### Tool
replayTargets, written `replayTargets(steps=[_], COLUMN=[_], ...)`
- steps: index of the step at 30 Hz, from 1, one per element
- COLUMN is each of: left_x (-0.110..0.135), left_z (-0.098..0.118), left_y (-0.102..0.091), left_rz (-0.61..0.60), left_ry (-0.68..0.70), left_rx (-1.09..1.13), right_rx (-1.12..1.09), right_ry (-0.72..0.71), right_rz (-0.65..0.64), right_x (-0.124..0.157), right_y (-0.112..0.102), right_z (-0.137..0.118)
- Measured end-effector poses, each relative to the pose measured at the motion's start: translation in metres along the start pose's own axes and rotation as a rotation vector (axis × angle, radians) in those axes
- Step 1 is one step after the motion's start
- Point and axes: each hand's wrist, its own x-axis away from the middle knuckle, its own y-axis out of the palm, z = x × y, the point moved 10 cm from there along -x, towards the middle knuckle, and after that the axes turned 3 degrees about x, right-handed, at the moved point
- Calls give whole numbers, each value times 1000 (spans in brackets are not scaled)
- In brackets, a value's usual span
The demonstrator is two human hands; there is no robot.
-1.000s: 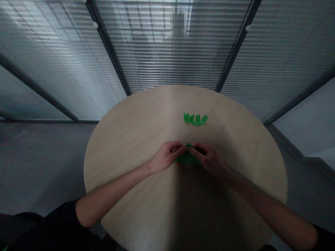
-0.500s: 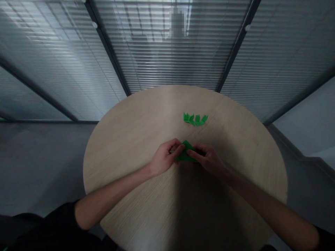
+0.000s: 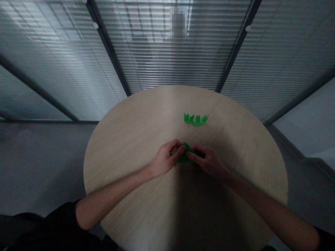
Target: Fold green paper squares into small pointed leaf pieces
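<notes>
A small piece of green paper (image 3: 184, 156) lies at the middle of the round wooden table (image 3: 131, 139), pinched between both hands. My left hand (image 3: 166, 159) grips its left side with curled fingers. My right hand (image 3: 208, 160) grips its right side, thumb pressed on top. Most of the paper is hidden by my fingers; only a folded point shows between them.
Several small folded green paper pieces (image 3: 195, 119) lie in a row farther back on the table, right of centre. Glass walls with horizontal blinds (image 3: 167, 55) stand behind the table. Grey floor (image 3: 39, 164) surrounds it.
The green paper has been folded smaller and drawn up between my fingers. My hands have closed in slightly toward each other; the row of folded pieces has not moved.
</notes>
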Motion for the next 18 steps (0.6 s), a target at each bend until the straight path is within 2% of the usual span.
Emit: replayTargets(steps=[8,18], left_x=[0,5], left_z=[9,21], left_y=[-13,-8], left_rz=[123,60], left_ry=[63,127], left_rx=[-132,-269], right_rx=[-13,-51], right_ry=[83,98], right_rz=[-67,-97], right_x=[4,4], right_y=[4,6], right_z=[0,-1])
